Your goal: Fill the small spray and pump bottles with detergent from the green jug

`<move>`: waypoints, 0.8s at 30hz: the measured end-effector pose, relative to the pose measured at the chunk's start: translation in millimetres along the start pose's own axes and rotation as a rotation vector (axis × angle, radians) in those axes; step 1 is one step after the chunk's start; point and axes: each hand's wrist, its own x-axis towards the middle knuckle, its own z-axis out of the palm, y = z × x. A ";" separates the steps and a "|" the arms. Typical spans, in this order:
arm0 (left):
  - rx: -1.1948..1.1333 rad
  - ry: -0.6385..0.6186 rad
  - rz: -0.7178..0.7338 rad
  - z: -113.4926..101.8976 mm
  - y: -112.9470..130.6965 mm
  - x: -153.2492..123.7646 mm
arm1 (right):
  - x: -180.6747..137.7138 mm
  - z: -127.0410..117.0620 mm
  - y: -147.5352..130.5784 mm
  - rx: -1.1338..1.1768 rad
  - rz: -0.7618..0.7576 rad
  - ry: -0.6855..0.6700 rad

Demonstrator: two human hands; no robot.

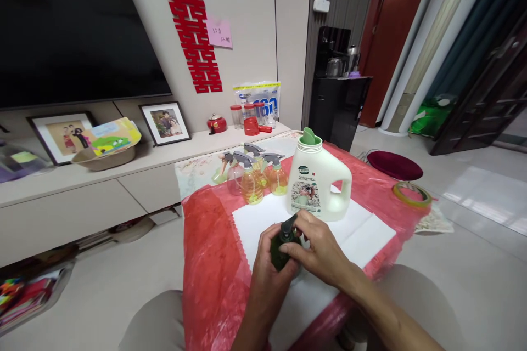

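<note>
My left hand (269, 263) is wrapped round a dark green pump bottle (279, 255) near the front of the table. At its top, the fingers of my right hand (319, 241) close on the black pump head (288, 225). The lower part of the bottle is hidden by my hands. Just behind stands a large white jug (319, 175) with a handle and a printed label. A green scoop-like piece (308, 136) sits in its open mouth. Several spray bottles (252, 185) with grey triggers, some holding yellow liquid, stand together to the left of the jug.
White paper (362, 233) lies over red plastic sheeting (209, 247) on the table. A roll of yellow tape (411, 196) is at the right edge. On the cabinet behind are red-lidded jars (237, 118), a printed bag (257, 90) and framed photos (165, 123).
</note>
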 end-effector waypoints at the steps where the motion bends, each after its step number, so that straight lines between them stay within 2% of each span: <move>1: 0.011 -0.004 0.006 -0.5 0.2 0.3 | -0.3 1.7 0.0 -0.009 0.007 0.016; 7: 0.065 -0.031 0.035 -4.0 -10.6 1.1 | -1.1 3.8 -1.6 -0.050 0.051 0.051; 13: 0.062 -0.030 -0.108 -7.4 -30.8 -2.0 | -0.2 0.6 -0.3 -0.006 0.032 -0.031; 16: 0.119 0.001 -0.101 -5.9 -21.8 -2.6 | 0.1 -0.2 -1.1 0.019 0.022 -0.015; 20: 0.144 0.021 -0.044 -1.7 1.9 -3.5 | 0.3 -8.7 -10.8 0.045 -0.007 0.038; 24: 0.049 -0.101 -0.058 1.7 17.7 -8.0 | -0.3 -28.4 -25.7 0.021 -0.051 0.083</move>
